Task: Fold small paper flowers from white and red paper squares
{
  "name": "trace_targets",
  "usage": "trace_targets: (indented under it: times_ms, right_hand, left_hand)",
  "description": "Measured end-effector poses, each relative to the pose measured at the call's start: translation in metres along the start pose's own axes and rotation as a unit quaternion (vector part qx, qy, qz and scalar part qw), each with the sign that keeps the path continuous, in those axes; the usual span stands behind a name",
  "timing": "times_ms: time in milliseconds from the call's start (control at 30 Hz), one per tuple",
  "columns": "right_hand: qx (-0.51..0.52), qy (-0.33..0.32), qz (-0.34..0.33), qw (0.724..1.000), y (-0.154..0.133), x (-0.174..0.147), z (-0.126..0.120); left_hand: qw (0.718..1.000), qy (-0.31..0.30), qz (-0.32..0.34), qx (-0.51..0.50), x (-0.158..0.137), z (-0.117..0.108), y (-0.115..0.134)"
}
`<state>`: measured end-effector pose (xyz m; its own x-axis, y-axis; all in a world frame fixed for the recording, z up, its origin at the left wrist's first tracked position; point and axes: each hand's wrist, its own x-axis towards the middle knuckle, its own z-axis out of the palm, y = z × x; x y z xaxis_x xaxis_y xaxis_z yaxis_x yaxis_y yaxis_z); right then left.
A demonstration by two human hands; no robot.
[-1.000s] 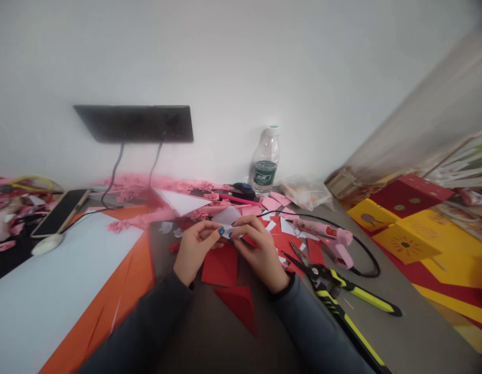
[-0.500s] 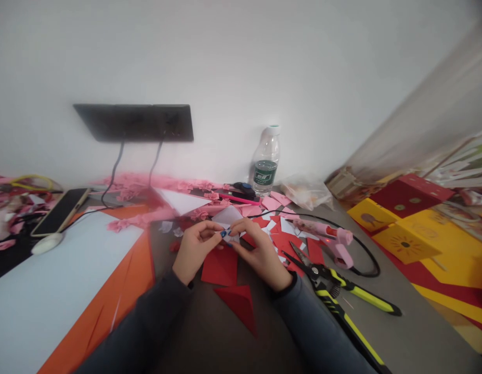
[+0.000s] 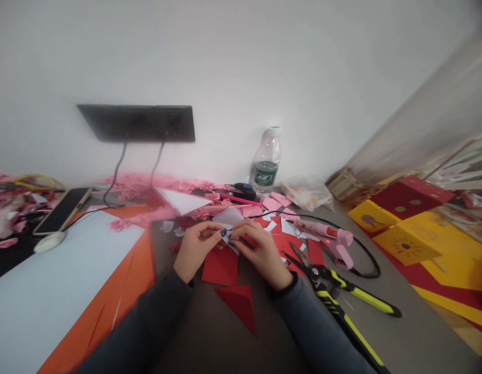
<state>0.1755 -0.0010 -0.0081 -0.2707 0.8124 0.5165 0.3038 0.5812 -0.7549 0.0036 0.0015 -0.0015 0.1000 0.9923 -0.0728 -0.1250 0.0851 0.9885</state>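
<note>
My left hand [image 3: 197, 248] and my right hand [image 3: 261, 251] meet at the middle of the table, fingertips pinched on a small piece of white paper [image 3: 226, 238]. Much of that piece is hidden behind the fingers. Just below the hands lies a flat red paper square [image 3: 220, 267]. Nearer to me is a folded red paper triangle [image 3: 241, 305]. Behind the fingertips another pale sheet of paper [image 3: 227, 215] stands out. Red and white paper scraps [image 3: 284, 241] spread to the right of my right hand.
Yellow-handled pliers [image 3: 322, 275] and a pink glue gun [image 3: 330, 236] with a black cord lie at right. A water bottle [image 3: 266, 166] stands by the wall. White and orange sheets [image 3: 80, 259], a mouse [image 3: 49, 242] and a phone [image 3: 63, 210] are at left. Yellow boxes [image 3: 408, 244] fill the far right.
The fingers have shifted slightly on the white paper; the right thumb and fingers have drawn closer together. The view has moved a little, and the other things lie as before.
</note>
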Motion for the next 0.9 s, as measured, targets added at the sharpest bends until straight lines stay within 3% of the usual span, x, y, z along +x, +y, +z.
trace_targets:
  times_ms: [233,500,700,900]
  right_hand:
    - [0.025,-0.014,-0.005,1.000,-0.0012,0.0006,-0.0019]
    - [0.051,-0.039,0.033,0.997,-0.0041,0.0015,-0.0035]
    - [0.096,0.002,0.086,0.992,-0.0016,0.0006,-0.0005]
    - [0.105,0.013,0.094,0.990,0.0009,0.0006,-0.0011]
  left_hand:
    - [1.000,-0.020,-0.007,-0.003,-0.0001,-0.0006,0.0001]
    - [0.985,-0.031,0.093,0.139,-0.0049,-0.0024,0.0039]
    - [0.979,-0.050,0.112,0.166,-0.0062,-0.0024,0.0045]
    - [0.975,-0.049,0.128,0.177,-0.0081,-0.0017,0.0044]
